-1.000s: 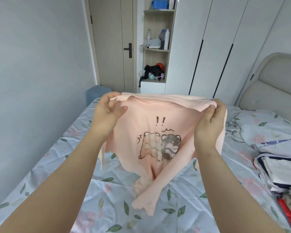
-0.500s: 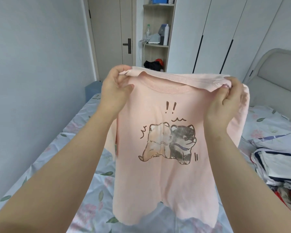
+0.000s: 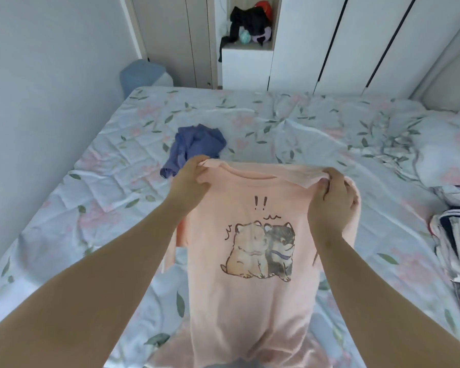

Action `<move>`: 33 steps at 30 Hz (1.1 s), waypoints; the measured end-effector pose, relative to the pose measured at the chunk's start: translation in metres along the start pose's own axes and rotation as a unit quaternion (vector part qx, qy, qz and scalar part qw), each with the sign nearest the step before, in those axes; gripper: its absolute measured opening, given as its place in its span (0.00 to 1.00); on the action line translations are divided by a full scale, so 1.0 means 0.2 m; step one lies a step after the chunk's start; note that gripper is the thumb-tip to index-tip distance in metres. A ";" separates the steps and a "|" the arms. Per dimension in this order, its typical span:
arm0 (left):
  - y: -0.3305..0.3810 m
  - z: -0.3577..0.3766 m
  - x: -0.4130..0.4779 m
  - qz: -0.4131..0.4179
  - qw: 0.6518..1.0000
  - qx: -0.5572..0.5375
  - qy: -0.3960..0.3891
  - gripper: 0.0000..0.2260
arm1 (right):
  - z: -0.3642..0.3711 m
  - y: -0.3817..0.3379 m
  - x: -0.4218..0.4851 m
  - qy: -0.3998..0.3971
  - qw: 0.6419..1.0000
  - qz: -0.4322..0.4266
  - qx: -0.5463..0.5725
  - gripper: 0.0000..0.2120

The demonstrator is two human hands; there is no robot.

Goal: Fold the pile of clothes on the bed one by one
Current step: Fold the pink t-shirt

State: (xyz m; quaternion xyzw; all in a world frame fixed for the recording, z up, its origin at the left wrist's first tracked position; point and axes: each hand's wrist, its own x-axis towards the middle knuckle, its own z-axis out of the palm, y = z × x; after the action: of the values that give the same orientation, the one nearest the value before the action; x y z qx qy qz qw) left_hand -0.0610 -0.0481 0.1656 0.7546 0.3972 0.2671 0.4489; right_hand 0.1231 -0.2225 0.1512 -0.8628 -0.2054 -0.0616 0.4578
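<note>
A pink T-shirt (image 3: 250,301) with a print of two dogs hangs in front of me over the bed (image 3: 316,134). My left hand (image 3: 190,181) grips its left shoulder and my right hand (image 3: 332,197) grips its right shoulder. The print faces me, and the hem drops below the bottom of the view. A crumpled blue garment (image 3: 194,146) lies on the sheet just beyond my left hand.
A pile of clothes (image 3: 454,245) lies at the bed's right edge, with a pillow (image 3: 446,147) behind it. White wardrobes (image 3: 329,43) and a shelf with dark clothing (image 3: 250,25) stand past the bed. A blue bin (image 3: 144,74) sits by the left wall.
The view has tilted down and the shirt now hangs lower over the bed, straightened out. Both hands keep their grip on the shoulders. The blue garment has come into view.
</note>
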 end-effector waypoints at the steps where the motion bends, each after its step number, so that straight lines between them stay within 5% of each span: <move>1: -0.06 0.05 0.06 -0.020 1.000 0.007 -0.003 0.25 | 0.05 0.04 0.05 -0.010 1.000 0.005 -0.013 0.15; 15: -0.83 0.66 0.81 -0.168 0.982 -0.017 -0.083 0.35 | 0.94 0.63 0.56 -0.149 0.981 0.098 -0.079 0.16; 20: -1.03 0.83 0.96 -0.162 0.975 -0.045 -0.141 0.42 | 1.20 0.80 0.63 -0.193 0.973 0.119 -0.036 0.29; 23: -1.18 0.87 0.96 -0.143 0.973 0.055 -0.170 0.37 | 1.33 0.87 0.53 -0.239 0.963 0.112 -0.049 0.36; 28: -1.46 0.78 0.84 -0.173 0.955 0.240 -0.019 0.18 | 1.57 0.89 0.25 -0.457 0.874 0.139 -0.087 0.31; 33: -1.65 0.66 0.72 -0.282 0.886 0.349 -0.115 0.30 | 1.75 0.86 0.07 -0.550 0.788 0.066 -0.268 0.32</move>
State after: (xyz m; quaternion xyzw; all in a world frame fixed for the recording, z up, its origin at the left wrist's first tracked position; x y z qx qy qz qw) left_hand -0.0007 0.1046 -0.1815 0.7440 0.6064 -0.1148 0.2559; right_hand 0.1774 -0.0185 -0.1762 -0.8503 -0.3405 0.4007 0.0205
